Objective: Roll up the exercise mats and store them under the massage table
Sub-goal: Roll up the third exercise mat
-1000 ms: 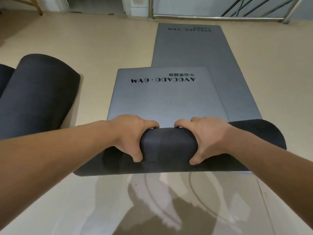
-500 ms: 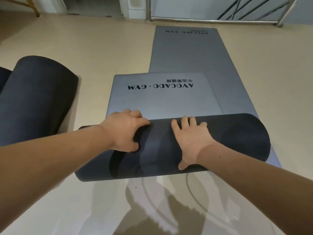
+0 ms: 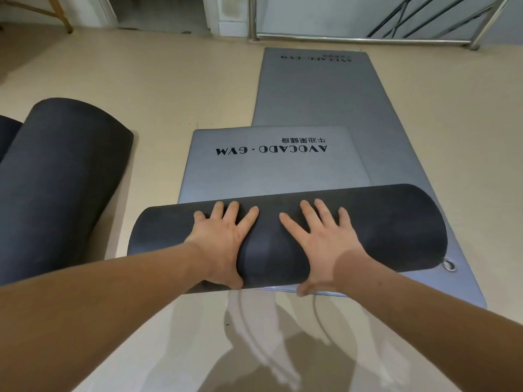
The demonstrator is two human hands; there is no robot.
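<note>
Left hand (image 3: 223, 241) and right hand (image 3: 322, 244) flat with fingers spread on the half-rolled mat (image 3: 382, 230), on the floor (image 3: 169, 89), second mat (image 3: 317, 89) flat beyond it, finished roll (image 3: 62, 176) at left

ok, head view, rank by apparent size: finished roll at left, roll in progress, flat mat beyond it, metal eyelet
1-2. Finished roll and roll in progress: alike, unranked; the finished one is cropped by the frame.
3. Flat mat, farther and partly covered.
4. Metal eyelet.
</note>
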